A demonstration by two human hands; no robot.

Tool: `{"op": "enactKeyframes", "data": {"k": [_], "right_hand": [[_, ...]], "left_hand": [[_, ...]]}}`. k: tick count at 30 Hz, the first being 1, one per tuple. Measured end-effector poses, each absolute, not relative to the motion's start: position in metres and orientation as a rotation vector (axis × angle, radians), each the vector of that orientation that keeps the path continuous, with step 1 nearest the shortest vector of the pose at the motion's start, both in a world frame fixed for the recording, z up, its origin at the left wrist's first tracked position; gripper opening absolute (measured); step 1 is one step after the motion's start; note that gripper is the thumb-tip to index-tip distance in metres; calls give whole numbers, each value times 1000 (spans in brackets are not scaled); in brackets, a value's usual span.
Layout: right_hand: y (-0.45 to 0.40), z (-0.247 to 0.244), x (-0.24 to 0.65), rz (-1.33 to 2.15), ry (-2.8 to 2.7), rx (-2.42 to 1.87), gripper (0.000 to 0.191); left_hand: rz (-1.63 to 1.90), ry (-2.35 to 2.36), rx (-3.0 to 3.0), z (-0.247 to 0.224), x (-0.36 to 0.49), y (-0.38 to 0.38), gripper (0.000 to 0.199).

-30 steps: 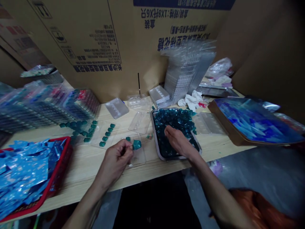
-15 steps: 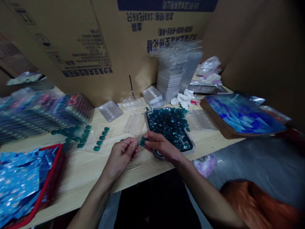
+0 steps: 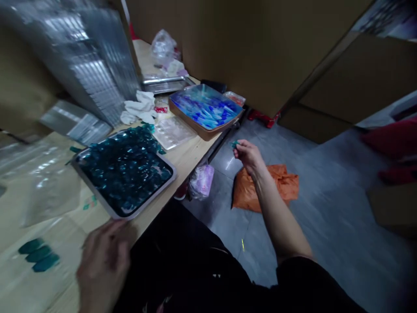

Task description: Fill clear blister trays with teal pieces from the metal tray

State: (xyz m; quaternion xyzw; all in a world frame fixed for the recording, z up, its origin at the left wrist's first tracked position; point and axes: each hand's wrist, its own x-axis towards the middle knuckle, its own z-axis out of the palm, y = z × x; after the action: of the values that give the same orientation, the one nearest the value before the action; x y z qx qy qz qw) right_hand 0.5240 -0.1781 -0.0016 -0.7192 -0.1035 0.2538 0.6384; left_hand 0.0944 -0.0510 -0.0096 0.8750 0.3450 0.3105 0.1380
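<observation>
Pinching teal capsule [image 3: 233,144], right hand [image 3: 249,157]; left hand [image 3: 104,265] by metal tray [image 3: 146,195] (blurred, grip unclear).

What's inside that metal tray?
The metal tray is full of heaped teal gel pods. They cover its bottom, so the bottom cannot be seen.

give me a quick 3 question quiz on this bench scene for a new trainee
1. What is the right hand pinching?
2. True or false: the orange plastic bag lies on the floor.
3. Which is nearest the left hand?
a) the metal tray of teal capsules
b) the orange plastic bag
c) the white cloth

Key:
1. A small teal capsule
2. True
3. a
</observation>
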Motion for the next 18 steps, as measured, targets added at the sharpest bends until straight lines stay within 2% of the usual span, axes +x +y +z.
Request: {"op": "enactKeyframes", "data": {"k": [2, 4, 10, 14, 18], "right_hand": [[-206, -34, 545, 592, -73, -1763, 3], [-226, -70, 550, 641, 36, -1835, 3], [-258, -160, 521, 881, 235, -1926, 32], [-254, -189, 504, 1011, 242, -1890, 36], [-216, -190, 501, 1057, 164, -1814, 36]], "left_hand": [[874, 759, 2750, -26, 108, -60, 30], [832, 714, 2918, -40, 116, -65, 38], [779, 763, 3187, -53, 123, -65, 52], [773, 767, 3304, -53, 126, -64, 55], [786, 800, 3281, -56, 127, -62, 56]]}}
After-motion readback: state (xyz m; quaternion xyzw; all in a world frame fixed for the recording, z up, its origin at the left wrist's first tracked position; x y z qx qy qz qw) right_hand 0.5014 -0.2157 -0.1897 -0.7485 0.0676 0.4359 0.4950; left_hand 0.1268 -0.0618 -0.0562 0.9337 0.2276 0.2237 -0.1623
